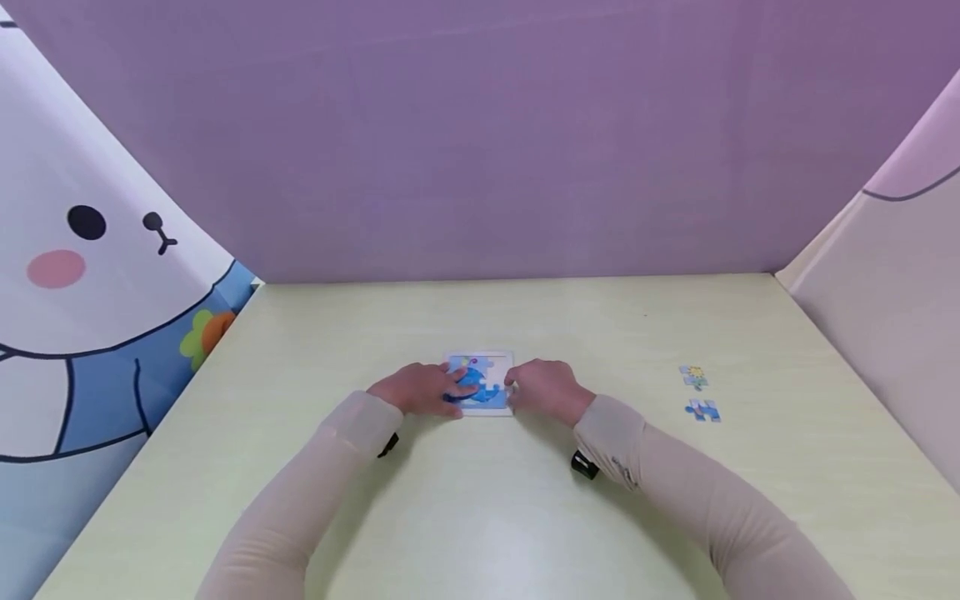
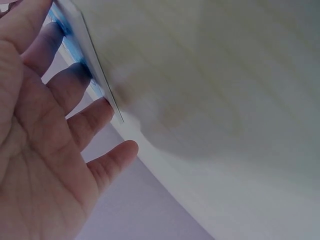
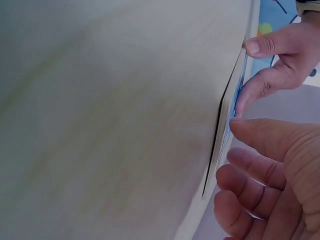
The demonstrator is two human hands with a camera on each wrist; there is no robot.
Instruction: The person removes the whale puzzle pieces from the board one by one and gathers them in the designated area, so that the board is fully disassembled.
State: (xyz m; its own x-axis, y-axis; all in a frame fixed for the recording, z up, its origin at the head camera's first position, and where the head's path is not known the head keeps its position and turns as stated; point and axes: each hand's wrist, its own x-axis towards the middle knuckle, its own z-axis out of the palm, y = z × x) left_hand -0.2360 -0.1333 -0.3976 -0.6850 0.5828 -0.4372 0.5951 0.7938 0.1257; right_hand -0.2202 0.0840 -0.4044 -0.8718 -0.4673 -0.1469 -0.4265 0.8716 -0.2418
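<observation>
A small square puzzle board [image 1: 483, 385] lies flat near the middle of a pale yellow-green table [image 1: 480, 517], with a blue picture partly filled in. The left hand [image 1: 422, 388] rests on the board's left side, its fingers [image 2: 82, 82] straight and slightly spread, their tips pressing on the blue pieces. The right hand [image 1: 546, 388] sits at the board's right edge; its fingers [image 3: 250, 172] are loosely bent beside the rim, and whether they pinch anything I cannot tell (the wrist view shows only the board's thin edge). Two loose puzzle pieces [image 1: 699, 393] lie well apart from the board, toward the table's right side, one just behind the other. A purple wall [image 1: 480, 133] stands behind the table.
</observation>
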